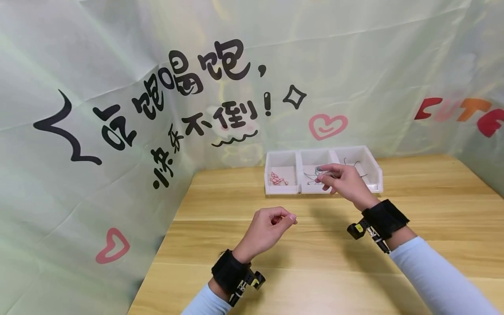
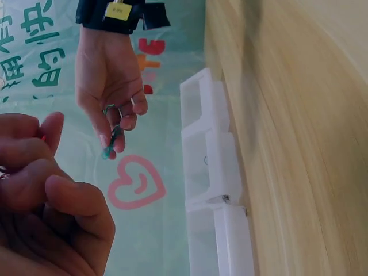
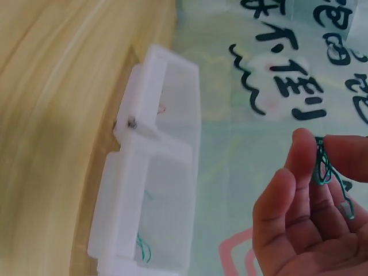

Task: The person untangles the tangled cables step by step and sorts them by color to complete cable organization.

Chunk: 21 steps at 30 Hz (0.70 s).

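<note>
My right hand (image 1: 346, 183) is above the middle compartment of the white three-part tray (image 1: 280, 190). Its thumb and fingertips pinch a small looped bundle of green wire (image 3: 324, 164), with one end hanging loose. Nearer to me, over the tabletop, my left hand (image 1: 269, 229) has its fingers curled in. A bit of red wire (image 2: 43, 138) shows between them; most of it is hidden. Red wires (image 1: 278, 179) lie in the tray's left compartment. Thin green wires (image 3: 142, 248) lie in the middle one, partly behind my right hand in the head view.
Thin dark wires (image 1: 356, 163) lie in the tray's right compartment. The tray stands at the back of the wooden table (image 1: 220, 201), close to a pale cloth backdrop (image 1: 236, 153) with printed lettering and hearts. Each wrist wears a black strap (image 1: 386, 218) with a small camera.
</note>
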Tool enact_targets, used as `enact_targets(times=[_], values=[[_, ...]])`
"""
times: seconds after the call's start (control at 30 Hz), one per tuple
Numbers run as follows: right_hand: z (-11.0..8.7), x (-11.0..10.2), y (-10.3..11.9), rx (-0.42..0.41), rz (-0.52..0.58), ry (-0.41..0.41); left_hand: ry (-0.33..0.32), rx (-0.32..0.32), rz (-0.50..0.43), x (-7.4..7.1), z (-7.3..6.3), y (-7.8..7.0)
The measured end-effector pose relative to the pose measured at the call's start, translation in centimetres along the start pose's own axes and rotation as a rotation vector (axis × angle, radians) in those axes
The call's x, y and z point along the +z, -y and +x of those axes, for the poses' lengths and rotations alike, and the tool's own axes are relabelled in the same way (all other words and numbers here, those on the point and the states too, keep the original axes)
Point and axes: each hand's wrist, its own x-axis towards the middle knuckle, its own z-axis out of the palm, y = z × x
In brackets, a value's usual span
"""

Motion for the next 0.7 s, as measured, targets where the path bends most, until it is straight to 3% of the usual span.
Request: enact_targets(times=[0.37,0.57,0.7], values=[[3.1,-0.3,-0.9,0.083,0.098,-0.041,-0.035,-0.022,-0.046,-0.3,0.0,0.3],[4.5,-0.2,-1.1,0.168,0.106,-0.002,0.02,-0.023,-0.14,-0.6,-0.3,0.4],[4.5,0.0,-1.1,0.166,0.099,-0.003,0.059,-0.024,-0.204,-1.1,-0.3,0.3]])
